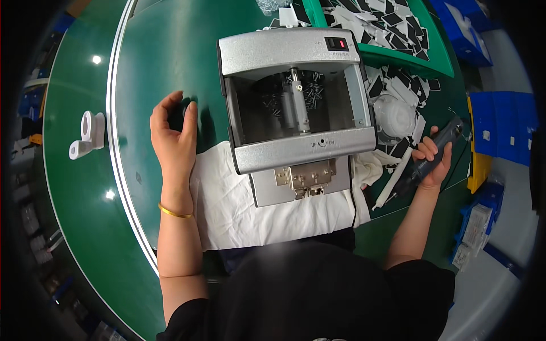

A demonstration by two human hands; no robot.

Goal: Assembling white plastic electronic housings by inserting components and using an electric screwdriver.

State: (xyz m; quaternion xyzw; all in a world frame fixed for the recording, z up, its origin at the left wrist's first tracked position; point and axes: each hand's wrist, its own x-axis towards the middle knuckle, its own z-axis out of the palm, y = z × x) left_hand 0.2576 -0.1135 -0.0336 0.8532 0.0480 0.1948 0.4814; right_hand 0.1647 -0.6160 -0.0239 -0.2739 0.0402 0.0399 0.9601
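Observation:
My left hand (173,133) is over the green mat, left of the screw feeder, its thumb and fingers curled round a small dark piece (178,115) whose kind I cannot make out. At the right, my right hand (433,158) grips a black electric screwdriver (421,167), its tip slanting down toward the lower left. Between my hands stands the silver screw feeder (296,150), its power switch (338,44) lit red. Small screws (310,94) lie inside its open chamber. A metal outlet block (311,177) juts from the feeder's near side.
A white cloth (227,213) lies beneath the feeder. Behind it, a green bin (398,55) holds many white and black pieces, with more loose on the table beside a clear plastic container (394,116). White parts (90,135) stand across a white rail at left. Blue bins (503,125) line the right.

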